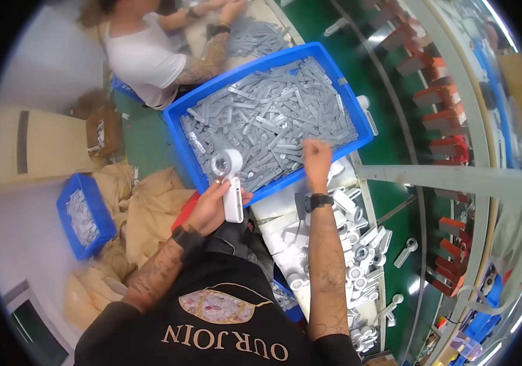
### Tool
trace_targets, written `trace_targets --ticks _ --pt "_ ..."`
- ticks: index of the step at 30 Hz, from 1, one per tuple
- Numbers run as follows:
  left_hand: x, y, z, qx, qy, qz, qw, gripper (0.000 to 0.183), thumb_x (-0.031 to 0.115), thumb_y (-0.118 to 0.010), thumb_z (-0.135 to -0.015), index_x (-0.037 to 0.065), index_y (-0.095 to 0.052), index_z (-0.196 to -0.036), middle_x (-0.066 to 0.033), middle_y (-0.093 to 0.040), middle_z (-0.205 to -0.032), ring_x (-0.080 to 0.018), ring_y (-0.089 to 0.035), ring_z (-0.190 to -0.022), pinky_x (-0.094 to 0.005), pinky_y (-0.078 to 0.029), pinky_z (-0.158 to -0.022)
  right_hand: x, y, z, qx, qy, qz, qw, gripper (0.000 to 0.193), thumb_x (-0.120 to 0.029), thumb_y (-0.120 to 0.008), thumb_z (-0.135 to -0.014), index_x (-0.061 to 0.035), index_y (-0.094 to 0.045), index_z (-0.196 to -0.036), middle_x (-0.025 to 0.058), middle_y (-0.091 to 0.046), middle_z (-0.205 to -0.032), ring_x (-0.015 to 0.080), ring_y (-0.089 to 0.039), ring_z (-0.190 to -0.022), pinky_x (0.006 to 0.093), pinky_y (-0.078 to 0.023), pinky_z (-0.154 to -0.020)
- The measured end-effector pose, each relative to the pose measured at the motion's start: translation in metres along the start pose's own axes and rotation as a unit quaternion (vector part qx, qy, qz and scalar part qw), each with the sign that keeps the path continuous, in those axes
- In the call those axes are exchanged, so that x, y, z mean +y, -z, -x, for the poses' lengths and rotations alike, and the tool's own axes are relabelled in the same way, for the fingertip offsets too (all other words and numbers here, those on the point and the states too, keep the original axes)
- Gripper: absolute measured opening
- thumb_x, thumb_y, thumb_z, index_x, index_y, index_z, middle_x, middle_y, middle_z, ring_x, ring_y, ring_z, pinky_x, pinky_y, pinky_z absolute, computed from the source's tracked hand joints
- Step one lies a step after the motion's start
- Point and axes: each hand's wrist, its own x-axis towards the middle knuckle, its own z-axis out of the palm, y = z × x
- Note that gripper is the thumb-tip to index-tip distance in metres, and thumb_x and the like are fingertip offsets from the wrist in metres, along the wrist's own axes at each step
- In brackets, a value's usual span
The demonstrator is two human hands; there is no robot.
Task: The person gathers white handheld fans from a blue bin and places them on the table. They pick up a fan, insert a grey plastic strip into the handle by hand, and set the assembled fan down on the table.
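A white handheld fan (233, 204) with a round ring-shaped head stands upright in my left hand (208, 210), whose fingers wrap round its handle. That hand is at the near left corner of a big blue bin (258, 67). Slim grey plastic pieces (273, 113) fill the bin in a loose heap. Over the bin's near right side is my right hand (317, 160), its fingers curled closed above the grey pieces. Whether something small is between those fingers is hidden.
Many white fans (353, 256) lie piled on the worktable right of me. Beyond runs a line with orange-red holders (444, 122). A co-worker (145, 52) sits at the far left by more grey pieces. Tan sacks (157, 210) and a smaller blue bin (69, 210) are left.
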Motion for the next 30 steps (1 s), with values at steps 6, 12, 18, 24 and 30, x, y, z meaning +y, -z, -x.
trace_targets --ticks 6,12,18,24,30 --pt "0.009 -0.034 0.047 -0.031 -0.040 -0.003 0.999 0.043 0.031 -0.045 -0.109 0.003 -0.047 -0.142 -0.0108 -0.060 -0.105 -0.0236 -0.060 -0.082 -0.0397 -0.050 -0.078 -0.116 0.122 0.028 -0.018 -0.385 -0.723 0.574 0.017 -0.011 -0.067 -0.101 -0.0023 -0.061 -0.088 0.0073 -0.066 -0.083 0.0151 -0.060 -0.071 0.0288 -0.047 -0.065" --pt "-0.002 -0.073 0.061 -0.143 -0.003 -0.010 0.990 0.053 0.022 -0.059 -0.097 0.003 -0.045 -0.144 -0.0078 -0.056 -0.103 -0.0199 -0.058 -0.079 -0.0351 -0.046 -0.073 -0.174 0.214 0.098 -0.008 -0.363 -0.582 0.727 0.015 -0.012 -0.069 -0.100 0.0030 -0.068 -0.102 0.0066 -0.064 -0.085 0.0143 -0.058 -0.075 0.0294 -0.046 -0.071" --pt "-0.004 -0.083 0.036 -0.196 0.012 -0.069 0.978 0.051 0.015 -0.058 -0.098 0.003 -0.044 -0.146 -0.0105 -0.061 -0.120 -0.0247 -0.063 -0.110 -0.0402 -0.051 -0.095 -0.222 0.219 0.107 0.048 -0.387 -0.453 0.802 0.023 -0.004 -0.070 -0.098 0.0011 -0.073 -0.120 0.0037 -0.068 -0.095 0.0109 -0.063 -0.083 0.0237 -0.050 -0.075" --pt "0.035 -0.078 0.008 -0.293 0.039 -0.084 0.952 0.051 0.006 -0.058 -0.102 0.002 -0.040 -0.149 -0.0154 -0.059 -0.139 -0.0249 -0.056 -0.133 -0.0431 -0.044 -0.114 -0.229 0.193 0.086 0.019 -0.315 -0.288 0.904 0.028 -0.004 -0.069 -0.099 0.0006 -0.070 -0.126 0.0052 -0.069 -0.099 0.0103 -0.063 -0.088 0.0244 -0.051 -0.077" --pt "0.077 -0.064 -0.006 -0.164 -0.041 -0.250 0.953 0.048 0.005 -0.070 -0.098 0.002 -0.042 -0.137 -0.0076 -0.069 -0.105 -0.0160 -0.067 -0.101 -0.0328 -0.056 -0.088 -0.238 0.173 0.069 0.066 -0.431 -0.456 0.776 0.029 -0.003 -0.071 -0.097 0.0015 -0.063 -0.125 0.0067 -0.069 -0.101 0.0110 -0.065 -0.086 0.0258 -0.053 -0.079"
